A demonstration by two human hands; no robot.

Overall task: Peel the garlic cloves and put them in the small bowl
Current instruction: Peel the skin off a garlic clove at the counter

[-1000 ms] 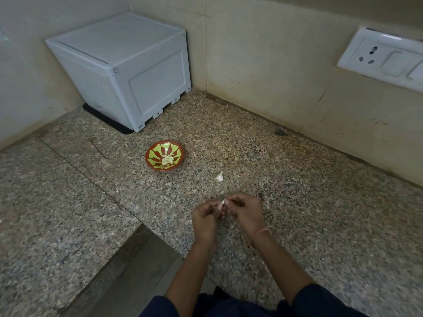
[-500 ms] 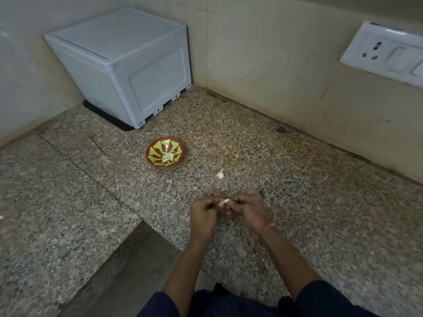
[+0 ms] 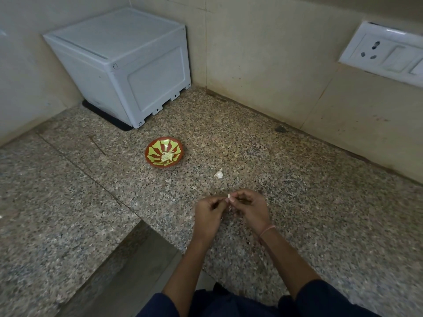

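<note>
Your left hand (image 3: 209,213) and right hand (image 3: 250,207) both pinching garlic clove (image 3: 229,197) over granite counter (image 3: 320,202). Small bowl (image 3: 153,149) holding peeled cloves (image 3: 166,156), loose garlic bit (image 3: 219,174) nearby.

Both hands, left (image 3: 209,216) and right (image 3: 250,208), pinch garlic clove (image 3: 228,197); small bowl (image 3: 164,152) beyond.

Home kitchen: granite counter (image 3: 297,202), tiled wall (socket (image 3: 386,53)).

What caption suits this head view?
Left hand and right hand pinch a garlic clove above the counter; the small bowl holds peeled cloves.
</note>
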